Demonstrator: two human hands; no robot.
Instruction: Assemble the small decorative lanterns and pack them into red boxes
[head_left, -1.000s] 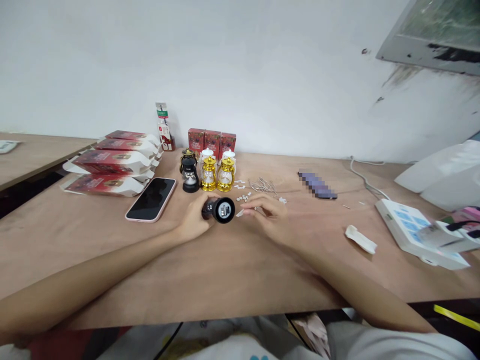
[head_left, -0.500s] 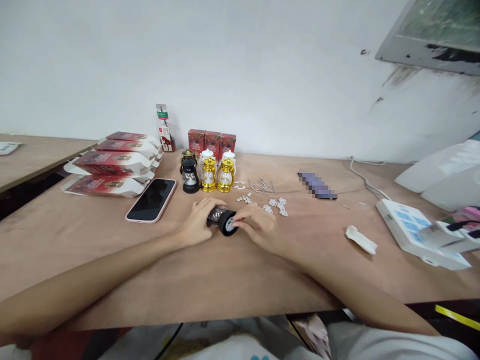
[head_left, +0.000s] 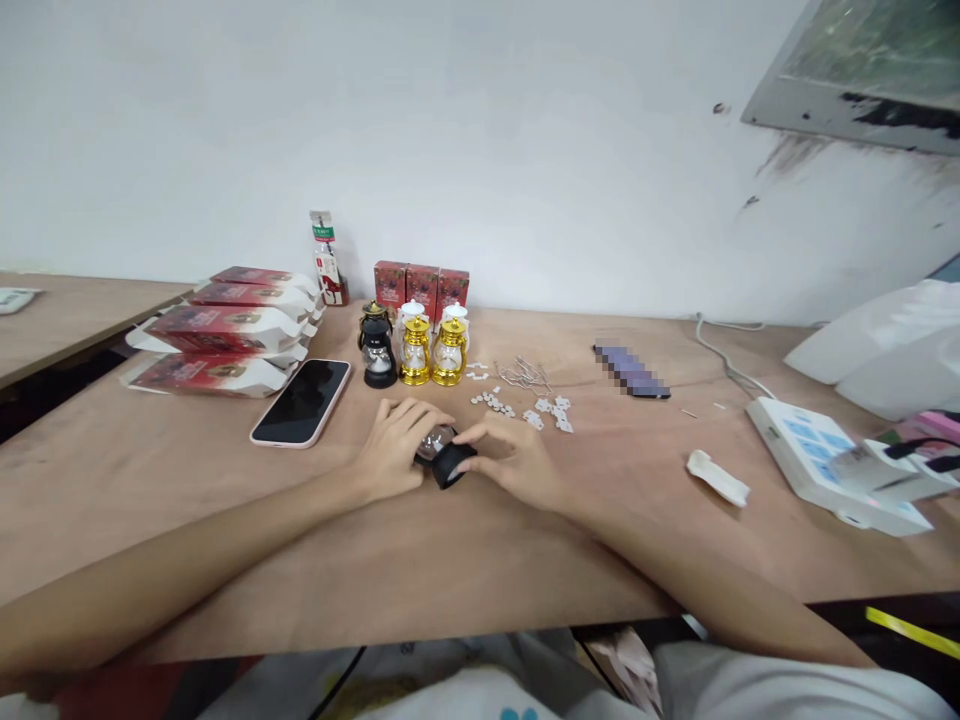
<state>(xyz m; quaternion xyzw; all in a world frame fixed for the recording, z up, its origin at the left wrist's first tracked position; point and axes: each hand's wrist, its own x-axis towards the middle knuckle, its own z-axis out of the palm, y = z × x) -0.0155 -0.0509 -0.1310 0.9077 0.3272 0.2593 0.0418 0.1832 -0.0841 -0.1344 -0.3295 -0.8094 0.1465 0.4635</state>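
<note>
1. The fingers of the left hand [head_left: 394,448] are wrapped around the upper part of a black lantern [head_left: 452,465], which is tilted over with its base toward the right hand [head_left: 517,462].
2. The right fingers pinch that base, the thumb at its underside; whether the lantern touches the desk [head_left: 420,570] cannot be told.
3. The brown desk, faintly mottled, spreads out on every side of the fingers, its front edge well nearer the body.
4. Just beyond the left fingers stand upright lanterns [head_left: 415,350] in black, gold and white; three red boxes [head_left: 421,288] are behind them.
5. Just beyond the right fingers lie small white pieces [head_left: 549,413], round discs [head_left: 493,402] and bent wires [head_left: 523,375].
6. Left of the left fingers lies a phone [head_left: 301,403], with red-and-white cartons [head_left: 225,330] farther out.
7. Well right of the right fingers are a white strip [head_left: 718,479] and a power strip [head_left: 832,465] holding plugs.
8. Far beyond all the fingers rises a pale wall [head_left: 525,150], chipped and stained toward the right, below a greyish panel [head_left: 885,75].
</note>
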